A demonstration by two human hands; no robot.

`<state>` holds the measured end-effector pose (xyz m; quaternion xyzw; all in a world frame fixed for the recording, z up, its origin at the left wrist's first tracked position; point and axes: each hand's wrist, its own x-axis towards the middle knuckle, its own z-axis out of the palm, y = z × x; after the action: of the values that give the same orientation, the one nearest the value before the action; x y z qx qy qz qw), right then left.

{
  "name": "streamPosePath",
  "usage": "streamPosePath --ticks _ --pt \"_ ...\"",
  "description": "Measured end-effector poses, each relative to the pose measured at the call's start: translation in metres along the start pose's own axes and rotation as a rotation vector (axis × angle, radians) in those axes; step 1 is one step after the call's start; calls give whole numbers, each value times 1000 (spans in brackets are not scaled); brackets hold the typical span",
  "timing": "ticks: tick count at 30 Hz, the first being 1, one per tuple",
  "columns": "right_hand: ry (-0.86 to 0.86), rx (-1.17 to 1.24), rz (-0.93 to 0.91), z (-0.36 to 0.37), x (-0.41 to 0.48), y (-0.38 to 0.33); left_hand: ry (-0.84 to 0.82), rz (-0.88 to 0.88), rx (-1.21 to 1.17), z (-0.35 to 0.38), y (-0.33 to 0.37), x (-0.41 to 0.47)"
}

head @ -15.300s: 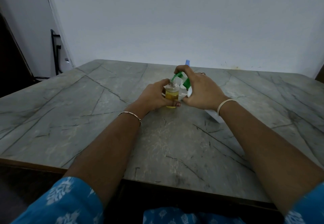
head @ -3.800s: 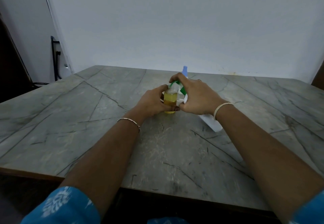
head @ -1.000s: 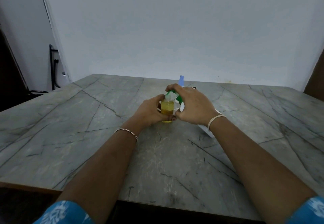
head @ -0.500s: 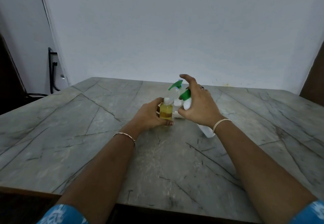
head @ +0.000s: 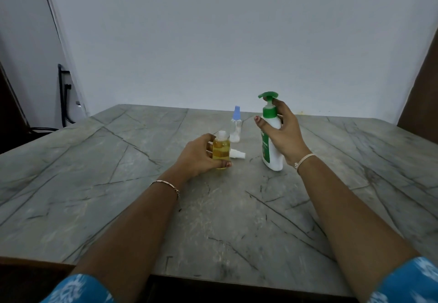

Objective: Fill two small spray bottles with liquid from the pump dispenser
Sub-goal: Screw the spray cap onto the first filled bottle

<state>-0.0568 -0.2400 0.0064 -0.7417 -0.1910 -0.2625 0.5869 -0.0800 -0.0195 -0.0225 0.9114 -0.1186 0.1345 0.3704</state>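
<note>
The dispenser has swung away from the bottle and now stands near upright to its right, a gap between them. The grey veined desk lies open on all sides, its edges well off. The left hand rests on the desk, fingers curled round the clear, uncapped, yellow-filled bottle. The right hand wraps its fingers round the white dispenser's shoulder below the green pump. A white spray head lies just beside the bottle; a blue-capped bottle stands behind.
</note>
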Motion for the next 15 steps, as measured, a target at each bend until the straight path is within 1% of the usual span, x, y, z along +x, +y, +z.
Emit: streamPosePath --ticks 6,15 --pt "92 184 109 -11 2 4 -12 -7 -3 0 0 0" --pt "165 182 188 -17 2 2 1 -32 -24 -3 3 -4"
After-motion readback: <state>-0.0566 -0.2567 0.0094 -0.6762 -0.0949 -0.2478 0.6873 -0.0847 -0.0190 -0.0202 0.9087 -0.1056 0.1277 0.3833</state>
